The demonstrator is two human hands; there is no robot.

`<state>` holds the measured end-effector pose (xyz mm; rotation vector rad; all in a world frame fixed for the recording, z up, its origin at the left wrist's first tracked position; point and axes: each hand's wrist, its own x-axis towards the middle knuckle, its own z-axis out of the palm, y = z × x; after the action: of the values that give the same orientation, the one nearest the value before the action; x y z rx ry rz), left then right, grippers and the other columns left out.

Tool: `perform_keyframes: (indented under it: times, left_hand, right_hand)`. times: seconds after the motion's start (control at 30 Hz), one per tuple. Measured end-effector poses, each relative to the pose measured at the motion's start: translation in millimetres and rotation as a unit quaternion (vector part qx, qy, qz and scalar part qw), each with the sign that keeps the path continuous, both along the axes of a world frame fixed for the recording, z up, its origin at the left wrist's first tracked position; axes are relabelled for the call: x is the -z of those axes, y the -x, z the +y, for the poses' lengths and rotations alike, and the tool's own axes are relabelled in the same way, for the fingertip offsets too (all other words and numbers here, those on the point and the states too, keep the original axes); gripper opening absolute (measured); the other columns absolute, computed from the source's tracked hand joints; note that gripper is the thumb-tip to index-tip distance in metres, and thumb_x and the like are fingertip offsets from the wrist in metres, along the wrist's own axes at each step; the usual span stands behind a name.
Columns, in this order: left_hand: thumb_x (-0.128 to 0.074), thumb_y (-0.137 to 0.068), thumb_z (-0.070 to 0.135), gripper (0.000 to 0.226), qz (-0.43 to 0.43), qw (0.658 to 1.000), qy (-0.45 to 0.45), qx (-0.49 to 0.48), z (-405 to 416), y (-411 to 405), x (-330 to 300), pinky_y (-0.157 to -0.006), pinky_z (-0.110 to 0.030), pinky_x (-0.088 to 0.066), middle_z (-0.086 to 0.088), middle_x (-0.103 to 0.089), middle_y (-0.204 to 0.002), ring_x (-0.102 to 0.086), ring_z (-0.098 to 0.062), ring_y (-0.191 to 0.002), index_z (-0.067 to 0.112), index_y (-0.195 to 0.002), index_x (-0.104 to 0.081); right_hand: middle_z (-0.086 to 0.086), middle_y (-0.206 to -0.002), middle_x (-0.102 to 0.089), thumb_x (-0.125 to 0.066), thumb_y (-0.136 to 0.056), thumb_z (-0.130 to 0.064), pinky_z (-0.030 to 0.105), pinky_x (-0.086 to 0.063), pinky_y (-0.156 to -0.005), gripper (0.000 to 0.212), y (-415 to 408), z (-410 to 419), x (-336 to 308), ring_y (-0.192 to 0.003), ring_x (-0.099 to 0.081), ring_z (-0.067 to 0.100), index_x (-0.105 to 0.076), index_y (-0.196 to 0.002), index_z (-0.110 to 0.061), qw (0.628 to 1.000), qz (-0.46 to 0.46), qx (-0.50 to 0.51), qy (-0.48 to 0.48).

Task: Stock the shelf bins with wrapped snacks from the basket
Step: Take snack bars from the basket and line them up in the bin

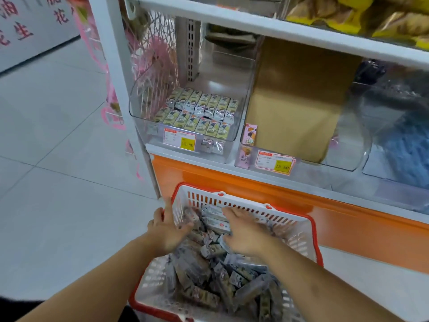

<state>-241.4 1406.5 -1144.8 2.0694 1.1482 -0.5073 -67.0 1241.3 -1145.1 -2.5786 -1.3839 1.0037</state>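
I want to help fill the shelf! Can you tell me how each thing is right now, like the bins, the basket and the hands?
Left bin: partly filled, snacks in neat rows.
Middle bin: holds a cardboard box, pink packets at front.
Basket: piled with loose wrapped snacks.
Left hand: open, at the basket's rim.
Right hand: open, resting flat on the snacks.

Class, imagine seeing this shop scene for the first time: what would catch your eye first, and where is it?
Probably the white plastic basket with a red rim at the bottom, heaped with grey wrapped snack bars, with the left hand and right hand reaching into it. Above it, the clear plastic shelf bin holds neat rows of green snack packs behind a yellow price label.
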Motion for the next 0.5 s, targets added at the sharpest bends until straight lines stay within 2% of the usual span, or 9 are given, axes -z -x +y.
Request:
perform_keyframes:
  times: [0.07, 0.13, 0.23, 0.3, 0.4, 0.5]
  left_hand:
    - [-0.036, -0.091, 0.082, 0.107, 0.006, 1.000, -0.019, -0.006, -4.7, -2.3, 8.3, -0.124, -0.059, -0.017, -0.009, 0.007, -0.170, -0.007, -0.044, -0.155, 0.035, -0.152, 0.039]
    - [-0.033, -0.087, 0.087, 0.109, 0.014, 1.000, -0.022, -0.011, -4.3, -4.5, 11.2, -0.123, -0.060, -0.018, -0.008, 0.003, -0.168, -0.008, -0.043, -0.153, 0.037, -0.150, 0.040]
    - [-0.034, -0.087, 0.088, 0.108, 0.018, 1.000, -0.001, -0.026, -1.0, -6.9, 13.0, -0.124, -0.061, -0.016, -0.005, 0.004, -0.168, -0.005, -0.042, -0.154, 0.039, -0.148, 0.041]
    - [-0.033, -0.085, 0.090, 0.109, 0.022, 0.999, 0.001, -0.025, -1.0, -7.8, 12.8, -0.123, -0.062, -0.016, -0.004, 0.003, -0.168, -0.005, -0.041, -0.153, 0.040, -0.147, 0.042]
    - [-0.033, -0.083, 0.092, 0.111, 0.023, 0.999, 0.009, -0.027, -1.6, -8.8, 9.4, -0.122, -0.062, -0.016, -0.003, 0.001, -0.167, -0.006, -0.040, -0.153, 0.040, -0.147, 0.041]
    - [-0.033, -0.084, 0.091, 0.110, 0.020, 0.999, 0.012, -0.032, -2.1, -8.0, 2.8, -0.124, -0.062, -0.013, -0.004, 0.006, -0.170, -0.002, -0.040, -0.155, 0.039, -0.151, 0.037]
  right_hand:
    - [0.004, -0.174, -0.014, -0.060, -0.104, -0.034, 0.039, -0.008, -0.129, 0.084, 2.1, 10.5, 14.4, -0.160, -0.012, 0.027, -0.008, -0.168, -0.016, 1.000, -0.023, 0.014, -0.005]
    - [0.008, -0.167, -0.026, -0.059, -0.104, -0.037, 0.038, -0.014, -0.129, 0.079, 4.7, 17.7, 30.2, -0.155, -0.021, 0.028, -0.017, -0.166, -0.012, 0.997, -0.073, 0.026, -0.022]
    - [0.005, -0.150, -0.043, -0.064, -0.101, -0.032, 0.039, -0.029, -0.124, 0.060, 9.8, 20.0, 52.7, -0.141, -0.037, 0.025, -0.043, -0.154, -0.015, 0.989, -0.132, 0.028, -0.065]
    - [0.002, -0.138, -0.050, -0.071, -0.094, -0.020, 0.040, -0.039, -0.118, 0.049, 12.4, 16.9, 62.8, -0.131, -0.044, 0.025, -0.057, -0.140, -0.019, 0.984, -0.156, 0.027, -0.083]
    - [0.000, -0.132, -0.055, -0.073, -0.086, -0.010, 0.037, -0.040, -0.111, 0.048, 14.4, 10.8, 66.7, -0.127, -0.046, 0.025, -0.060, -0.130, -0.023, 0.982, -0.152, 0.040, -0.102]
    - [-0.006, -0.125, -0.060, -0.072, -0.086, -0.007, 0.035, -0.039, -0.107, 0.042, 13.7, 4.6, 52.2, -0.125, -0.046, 0.021, -0.060, -0.120, -0.029, 0.987, -0.097, 0.040, -0.120]
